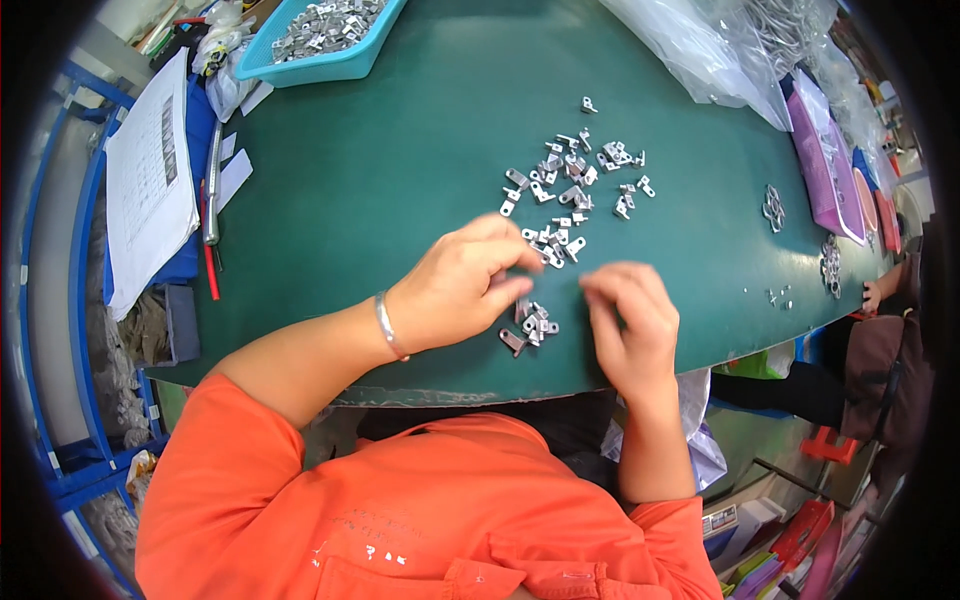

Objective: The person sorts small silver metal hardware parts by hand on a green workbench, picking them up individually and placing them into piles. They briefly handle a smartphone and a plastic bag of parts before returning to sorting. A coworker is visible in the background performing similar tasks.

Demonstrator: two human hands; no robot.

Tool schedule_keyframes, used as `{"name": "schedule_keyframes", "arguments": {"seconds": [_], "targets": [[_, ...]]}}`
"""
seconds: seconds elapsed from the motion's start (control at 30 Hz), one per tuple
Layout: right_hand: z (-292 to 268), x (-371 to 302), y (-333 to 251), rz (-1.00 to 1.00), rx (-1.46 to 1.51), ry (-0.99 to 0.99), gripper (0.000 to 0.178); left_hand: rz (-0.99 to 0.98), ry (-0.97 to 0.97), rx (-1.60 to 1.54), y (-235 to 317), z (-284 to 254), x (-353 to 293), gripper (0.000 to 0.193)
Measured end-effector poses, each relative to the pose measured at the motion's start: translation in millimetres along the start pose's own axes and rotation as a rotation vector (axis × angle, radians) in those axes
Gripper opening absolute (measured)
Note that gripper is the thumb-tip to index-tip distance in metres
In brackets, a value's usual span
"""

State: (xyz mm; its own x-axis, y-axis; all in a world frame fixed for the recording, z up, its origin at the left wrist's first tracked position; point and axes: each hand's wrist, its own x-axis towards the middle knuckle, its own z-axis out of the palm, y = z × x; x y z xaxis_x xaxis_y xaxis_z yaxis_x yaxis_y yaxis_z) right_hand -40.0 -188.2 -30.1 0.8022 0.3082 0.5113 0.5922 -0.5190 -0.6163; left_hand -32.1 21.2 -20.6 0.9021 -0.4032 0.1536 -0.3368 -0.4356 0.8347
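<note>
Small L-shaped metal brackets [572,195] with holes lie in a loose heap on the green table, in front of my hands. A smaller cluster of brackets [538,325] sits nearer the table's front edge, between my hands. My left hand [470,270], with a silver bracelet at the wrist, hovers left of both groups. Its thumb and forefinger are bent but apart, and nothing shows between them. To the right of the small cluster, my right hand [635,315] has its thumb and forefinger tips brought together. Whether a bracket is between those tips is hidden by blur.
A blue basket [318,70] of metal parts stands at the far left. Paper sheets [155,190] and a red pen [211,270] lie left. Plastic bags [700,50] and a purple bin [825,165] are at right, near linked metal pieces [773,208]. Another person's hand [873,294] rests at the right edge.
</note>
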Motion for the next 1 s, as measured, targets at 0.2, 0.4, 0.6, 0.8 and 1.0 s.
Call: {"name": "schedule_keyframes", "arguments": {"seconds": [0.2, 0.4, 0.6, 0.8, 1.0], "targets": [[14.1, 14.8, 9.0, 0.091, -0.161, -0.007, 0.016, 0.168, 0.138, 0.183, -13.3, 11.3, 11.7, 0.020], [5.1, 6.8, 4.0, 0.653, 0.521, 0.105, 0.011, 0.061, 0.161, -0.021, -11.0, 7.6, 10.7, 0.015], [-0.3, 4.6, 10.7, 0.745, 0.791, 0.109, 0.017, -0.025, 0.119, -0.044, -10.0, 6.0, 11.2, 0.013], [-5.0, 2.7, 8.4, 0.739, 0.739, 0.032, 0.021, 0.058, 0.183, -0.078, -13.8, 4.8, 9.8, 0.020], [3.7, 11.3, -8.3, 0.210, 0.131, -0.117, 0.004, -0.371, 0.124, -0.680, -13.4, -6.1, 9.7, 0.010]]}}
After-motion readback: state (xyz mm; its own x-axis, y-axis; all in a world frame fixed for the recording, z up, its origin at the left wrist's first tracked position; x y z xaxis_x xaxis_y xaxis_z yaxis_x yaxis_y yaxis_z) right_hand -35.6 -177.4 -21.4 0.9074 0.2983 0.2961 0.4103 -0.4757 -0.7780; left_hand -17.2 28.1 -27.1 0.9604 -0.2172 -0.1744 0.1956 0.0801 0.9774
